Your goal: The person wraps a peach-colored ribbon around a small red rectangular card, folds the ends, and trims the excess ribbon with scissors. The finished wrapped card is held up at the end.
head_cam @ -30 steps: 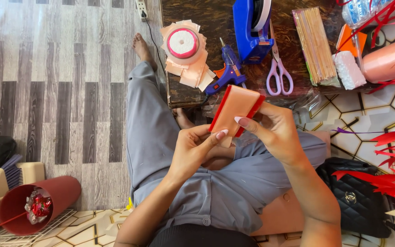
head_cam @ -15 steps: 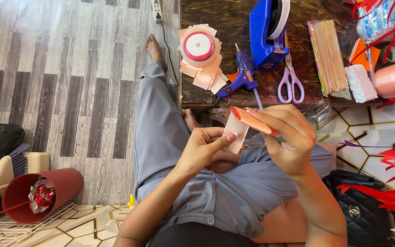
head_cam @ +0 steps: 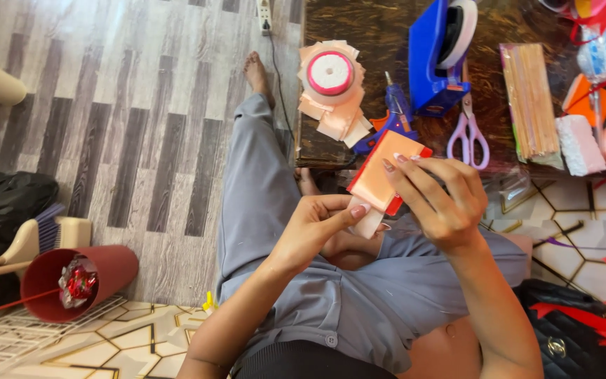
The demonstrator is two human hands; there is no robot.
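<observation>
I have my right hand (head_cam: 443, 200) clamped on a small red card (head_cam: 389, 172) with peach ribbon (head_cam: 379, 184) wound over its face, thumb on the near side and fingers (head_cam: 405, 163) across the top edge. My left hand (head_cam: 317, 221) pinches the loose ribbon tail (head_cam: 367, 221) that hangs below the card, thumb and forefinger closed on it. Both sit over my lap, just off the near edge of the surface (head_cam: 387, 28).

To do this well, I judge the card should be held flat and steady while the tail stays taut, so the ribbon lies square to the card's edges without twisting. The grip on the tail looks best kept close to the card, where slack is least.

Room is tight on the far side: the blue glue gun (head_cam: 395, 116) is just beyond the card, the scissors (head_cam: 468, 133) and blue tape dispenser (head_cam: 435, 60) close on the right, and the ribbon spool (head_cam: 330, 74) on its cut pieces to the left. The surface edge is a snag risk for the tail. The open space is near me, above my knees, and to the left over the wooden floor (head_cam: 106, 105).
</observation>
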